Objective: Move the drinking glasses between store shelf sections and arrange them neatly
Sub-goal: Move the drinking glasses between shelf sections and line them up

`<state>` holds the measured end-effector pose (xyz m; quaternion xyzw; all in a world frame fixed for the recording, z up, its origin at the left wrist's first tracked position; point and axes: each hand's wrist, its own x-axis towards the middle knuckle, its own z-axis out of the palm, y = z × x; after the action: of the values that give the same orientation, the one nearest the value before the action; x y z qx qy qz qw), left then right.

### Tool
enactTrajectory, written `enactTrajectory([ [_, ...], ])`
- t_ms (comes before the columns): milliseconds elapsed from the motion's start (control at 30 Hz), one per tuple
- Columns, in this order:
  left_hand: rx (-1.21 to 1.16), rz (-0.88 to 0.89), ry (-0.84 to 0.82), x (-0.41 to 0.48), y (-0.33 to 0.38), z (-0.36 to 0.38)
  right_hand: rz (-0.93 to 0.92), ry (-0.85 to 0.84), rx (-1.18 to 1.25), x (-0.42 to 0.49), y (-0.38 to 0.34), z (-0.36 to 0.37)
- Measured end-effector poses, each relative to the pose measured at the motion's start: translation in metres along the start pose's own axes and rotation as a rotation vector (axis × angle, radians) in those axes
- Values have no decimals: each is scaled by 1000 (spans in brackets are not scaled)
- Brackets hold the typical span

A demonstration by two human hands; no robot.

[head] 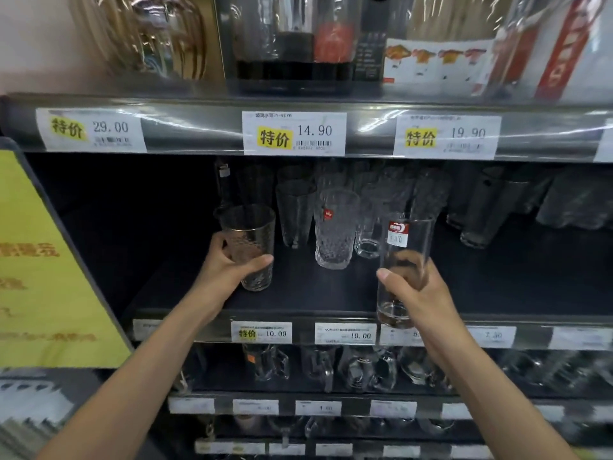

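My left hand (232, 263) grips a short textured glass (249, 234) at the left of the middle shelf (298, 293), its base near the shelf floor. My right hand (414, 287) holds a tall plain glass (406, 237) with a red sticker, lifted in front of the shelf's front edge. A patterned glass (335, 232) with a small red label stands between them on the shelf. Behind it, several more clear glasses (295, 210) stand in rows toward the back.
The upper shelf rail (199, 131) carries price tags just above the hands. Tall glasses (481, 207) crowd the right part of the middle shelf. Glass mugs (318, 365) fill the shelf below. A yellow-green sign (43, 260) hangs at the left.
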<state>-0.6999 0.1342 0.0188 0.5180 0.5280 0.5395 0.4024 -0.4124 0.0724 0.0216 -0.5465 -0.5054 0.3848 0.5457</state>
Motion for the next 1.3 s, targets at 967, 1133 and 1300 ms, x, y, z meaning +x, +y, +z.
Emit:
enactTrajectory([
  [967,161,51,83,38,-2,3,-42,-4,1,-6,1,2],
  [1133,95,47,54,56,-13,4,-44,-3,-17,-6,2,2],
  [1300,76,77,144,67,-21,9,-38,2,-30,-6,5,2],
])
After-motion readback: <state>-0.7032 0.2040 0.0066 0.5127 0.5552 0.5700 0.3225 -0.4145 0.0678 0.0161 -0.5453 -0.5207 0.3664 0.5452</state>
